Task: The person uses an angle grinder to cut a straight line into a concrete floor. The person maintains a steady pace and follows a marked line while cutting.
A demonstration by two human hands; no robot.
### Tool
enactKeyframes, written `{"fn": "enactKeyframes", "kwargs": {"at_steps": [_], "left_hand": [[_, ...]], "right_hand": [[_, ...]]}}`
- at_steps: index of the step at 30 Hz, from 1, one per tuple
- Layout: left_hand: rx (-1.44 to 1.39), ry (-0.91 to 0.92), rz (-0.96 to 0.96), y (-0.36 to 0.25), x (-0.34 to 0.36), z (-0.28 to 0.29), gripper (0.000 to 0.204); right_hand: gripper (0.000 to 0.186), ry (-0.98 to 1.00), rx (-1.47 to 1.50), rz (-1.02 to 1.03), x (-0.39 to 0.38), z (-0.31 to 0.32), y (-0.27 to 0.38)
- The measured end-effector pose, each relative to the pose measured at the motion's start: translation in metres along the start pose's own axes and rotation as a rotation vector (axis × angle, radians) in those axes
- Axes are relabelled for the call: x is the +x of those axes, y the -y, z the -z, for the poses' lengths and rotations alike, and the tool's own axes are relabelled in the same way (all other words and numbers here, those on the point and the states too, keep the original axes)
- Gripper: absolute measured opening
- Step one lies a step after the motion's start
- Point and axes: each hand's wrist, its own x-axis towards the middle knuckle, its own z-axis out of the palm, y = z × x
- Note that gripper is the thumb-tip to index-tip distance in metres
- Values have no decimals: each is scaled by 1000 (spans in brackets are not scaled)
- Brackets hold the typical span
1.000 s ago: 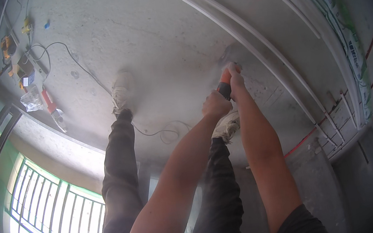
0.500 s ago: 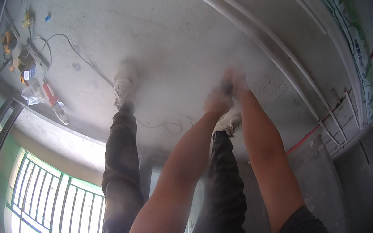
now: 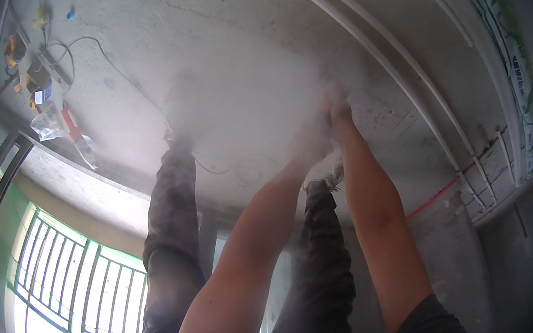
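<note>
Orange tool (image 3: 325, 104) (dust-veiled) runs between — left hand (image 3: 312, 145) nearer, right hand (image 3: 339, 102) farther.

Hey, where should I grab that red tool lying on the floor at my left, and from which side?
Probably the red body of the red tool, from above and its right: that part is long and slim, the pale end lies nearer you, and the clear bag sits close on its left. I can't make out any switch.
</note>
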Motion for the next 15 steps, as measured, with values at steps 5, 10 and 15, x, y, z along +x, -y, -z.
{"fn": "enactKeyframes", "kwargs": {"at_steps": [5,10,15], "left_hand": [[-98,-38,271,-1,-9,11,61],[-280,-179,72,48,-70,-25,58],[-294,297,13,256,-144,-108,57]], "right_hand": [[66,-146,-22,35,-48,-30,24],[66,-21,161,74,-127,-22,30],[65,23,250,56,-135,9,6]]}}
